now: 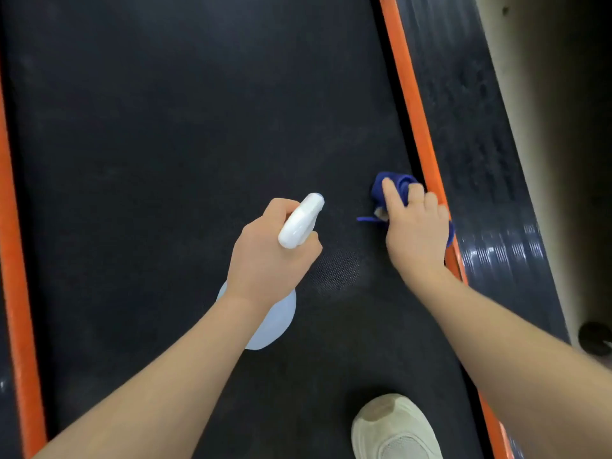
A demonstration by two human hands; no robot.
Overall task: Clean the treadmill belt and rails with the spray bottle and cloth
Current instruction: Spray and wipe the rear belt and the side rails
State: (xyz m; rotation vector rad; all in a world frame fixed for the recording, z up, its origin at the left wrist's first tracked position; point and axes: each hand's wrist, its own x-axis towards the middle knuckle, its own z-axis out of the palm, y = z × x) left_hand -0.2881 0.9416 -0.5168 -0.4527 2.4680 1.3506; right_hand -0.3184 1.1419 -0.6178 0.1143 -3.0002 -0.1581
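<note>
The belt point(165, 160) is seen as black and finely textured, bounded by orange rails point(414, 104). A translucent bottle point(275, 319) with white spray head is gripped at the neck by the left hand point(268, 256), above mid-belt. A bunched blue cloth point(394, 187) is clutched by the right hand point(414, 230) at the belt's right edge, against the rail.
</note>
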